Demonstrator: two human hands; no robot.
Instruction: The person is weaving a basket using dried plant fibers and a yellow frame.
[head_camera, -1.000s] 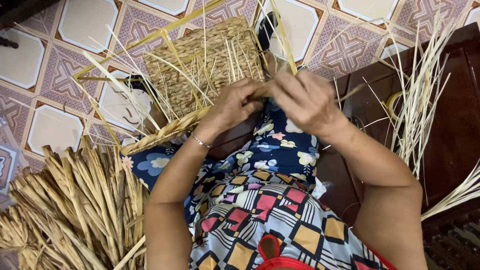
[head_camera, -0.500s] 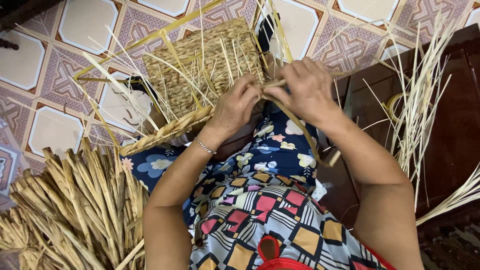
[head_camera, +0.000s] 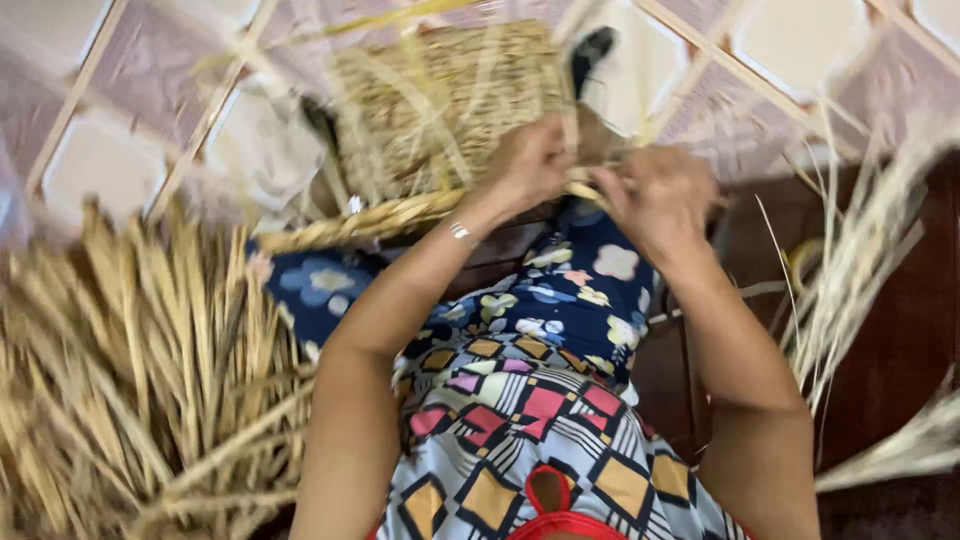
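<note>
A half-woven straw mat (head_camera: 430, 110) with a braided edge lies over my knees, loose strands sticking up from it. My left hand (head_camera: 530, 160) grips the braided rim at the mat's right end, a thin bracelet on its wrist. My right hand (head_camera: 655, 195) is closed on straw strands right beside it, almost touching the left. The picture is blurred by motion, so the exact strands between the fingers are hard to make out. My lap is covered by dark blue flowered cloth (head_camera: 560, 290) and a patterned garment.
A big pile of dry straw (head_camera: 130, 370) lies at the lower left. More long pale straw stalks (head_camera: 860, 260) lean at the right over dark wooden furniture (head_camera: 900, 330). The floor has patterned tiles (head_camera: 120, 90).
The view has swung and blurred. Both hands have stayed together at the mat's braided edge, and the right hand has shifted slightly right and down with its strands.
</note>
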